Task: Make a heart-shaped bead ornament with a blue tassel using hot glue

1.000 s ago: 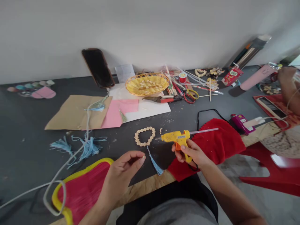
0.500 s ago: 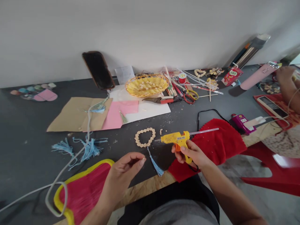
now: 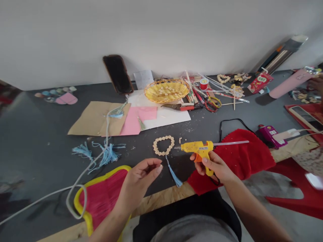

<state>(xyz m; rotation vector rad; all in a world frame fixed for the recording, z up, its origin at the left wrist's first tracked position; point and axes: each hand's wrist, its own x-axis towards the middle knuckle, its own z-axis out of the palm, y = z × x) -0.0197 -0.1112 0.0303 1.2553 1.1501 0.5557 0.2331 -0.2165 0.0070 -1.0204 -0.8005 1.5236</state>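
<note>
My right hand (image 3: 214, 166) grips a yellow glue gun (image 3: 198, 148) by its handle, a clear glue stick jutting out the back over a red cloth (image 3: 242, 158). The nozzle points left at a heart of pale beads (image 3: 163, 145) lying on the dark table (image 3: 37, 134), with a blue tassel (image 3: 174, 174) hanging off its lower tip. My left hand (image 3: 142, 178) hovers just below the heart, thumb and fingers pinched together; what they hold is too small to see.
A yellow wicker basket (image 3: 166, 90) of beads, pliers, scissors and sticks lie behind. Brown and pink paper (image 3: 101, 117), blue tassels (image 3: 101, 153), a white cable (image 3: 75, 181) and a red, yellow-rimmed fan (image 3: 103, 198) sit left. A phone (image 3: 118, 74) leans on the wall. Another person's hand (image 3: 316, 82) is at far right.
The view has swung left, so everything sits further right in frame. Both hands keep nearly the same pose over the bead heart.
</note>
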